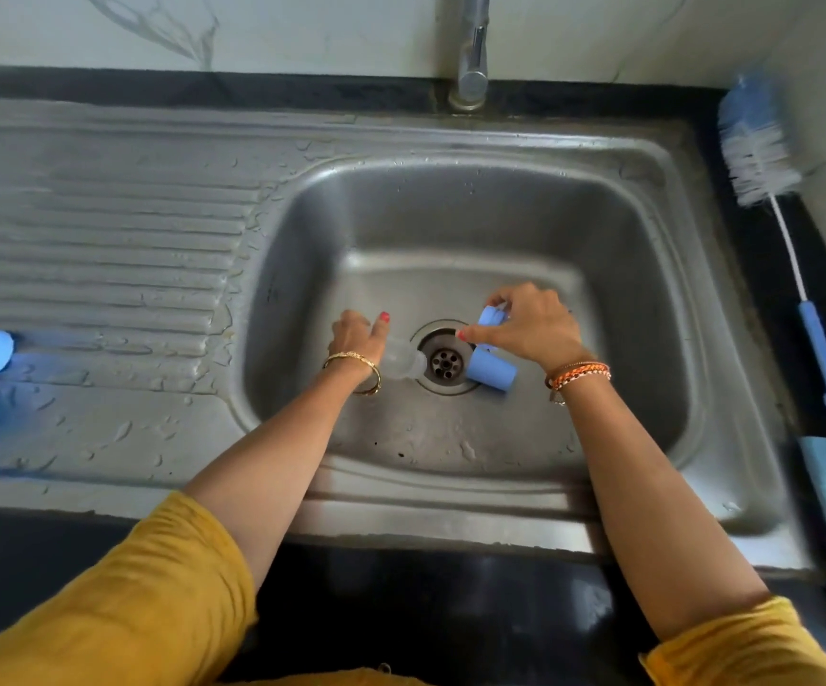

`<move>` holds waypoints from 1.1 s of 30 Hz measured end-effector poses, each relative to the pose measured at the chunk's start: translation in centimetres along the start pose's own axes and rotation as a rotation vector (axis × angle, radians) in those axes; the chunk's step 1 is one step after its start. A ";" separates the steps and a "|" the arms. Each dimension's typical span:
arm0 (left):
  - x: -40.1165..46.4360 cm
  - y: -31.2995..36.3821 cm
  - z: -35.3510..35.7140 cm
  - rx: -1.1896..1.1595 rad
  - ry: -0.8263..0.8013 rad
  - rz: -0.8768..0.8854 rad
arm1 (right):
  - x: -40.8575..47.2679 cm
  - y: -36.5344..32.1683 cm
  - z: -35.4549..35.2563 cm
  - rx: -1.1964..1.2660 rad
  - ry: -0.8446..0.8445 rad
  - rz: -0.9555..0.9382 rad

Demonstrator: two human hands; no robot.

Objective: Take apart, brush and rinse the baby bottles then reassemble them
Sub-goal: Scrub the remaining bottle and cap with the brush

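left hand (359, 334) gripped a clear bottle (401, 363); right hand (525, 329) pinched a blue cap (492, 316); wet plastic, likely light and slippery.

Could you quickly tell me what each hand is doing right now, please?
Left hand: grips a clear plastic baby bottle lying in the steel sink.
Right hand: pinches a small light-blue plastic bottle part.

Steel sink (688, 269) in black counter (747, 121) beneath pale, seemingly marble wall (252, 27).
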State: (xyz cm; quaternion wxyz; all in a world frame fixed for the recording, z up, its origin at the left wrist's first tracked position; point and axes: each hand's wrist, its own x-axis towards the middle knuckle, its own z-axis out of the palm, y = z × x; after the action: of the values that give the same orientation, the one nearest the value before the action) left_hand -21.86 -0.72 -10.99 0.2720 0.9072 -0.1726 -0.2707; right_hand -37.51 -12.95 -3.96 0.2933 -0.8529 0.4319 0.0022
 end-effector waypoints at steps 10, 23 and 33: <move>0.0 0.0 -0.8 0.332 0.140 0.204 | -0.4 -1.3 -0.3 0.359 -0.157 0.034; -5.4 4.5 -1.1 -0.694 -0.153 0.530 | -0.9 -3.3 -0.9 1.045 -0.399 0.215; -5.9 5.0 -2.3 -0.862 -0.186 0.397 | -1.2 -2.8 -0.4 0.878 -0.189 -0.068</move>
State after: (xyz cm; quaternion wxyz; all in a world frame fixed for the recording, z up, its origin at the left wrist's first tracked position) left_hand -25.98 -1.00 -4.09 0.6528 0.6334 -0.2380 -0.3405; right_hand -36.30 -11.01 -1.98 0.6654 -0.6574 0.3350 -0.1131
